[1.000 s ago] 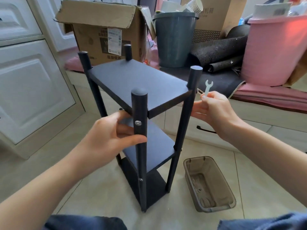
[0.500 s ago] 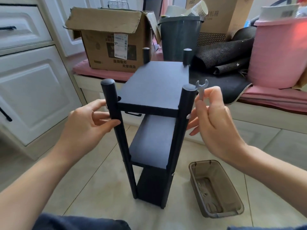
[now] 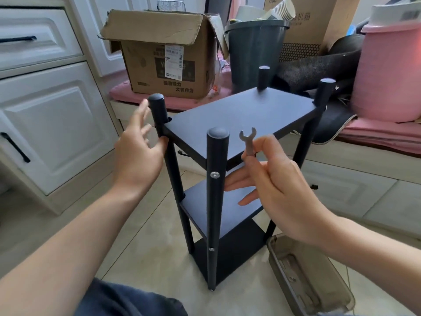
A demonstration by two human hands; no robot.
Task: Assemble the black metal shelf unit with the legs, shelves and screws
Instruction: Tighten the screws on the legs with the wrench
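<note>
The black shelf unit (image 3: 239,112) stands upright on the tiled floor, three shelves between round black legs, one corner turned toward me. A silver screw head (image 3: 214,174) shows on the nearest leg (image 3: 215,201), another lower down. My left hand (image 3: 139,153) is at the left leg (image 3: 159,119), thumb touching it, fingers spread and blurred. My right hand (image 3: 273,185) pinches a small flat grey wrench (image 3: 248,142) between thumb and forefinger, jaw up, just right of the nearest leg's top. Its other fingers stretch toward the leg below the top shelf.
A translucent brown plastic tray (image 3: 309,277) with small hardware lies on the floor at lower right. Behind the shelf a low bench holds a cardboard box (image 3: 164,53), a grey bucket (image 3: 255,49) and a pink bin (image 3: 389,74). White cabinets (image 3: 45,115) stand at left.
The shelf unit has been turned, bringing a corner leg toward me. My left hand loosened from the left leg; my right hand with the wrench dropped slightly beside the near leg.
</note>
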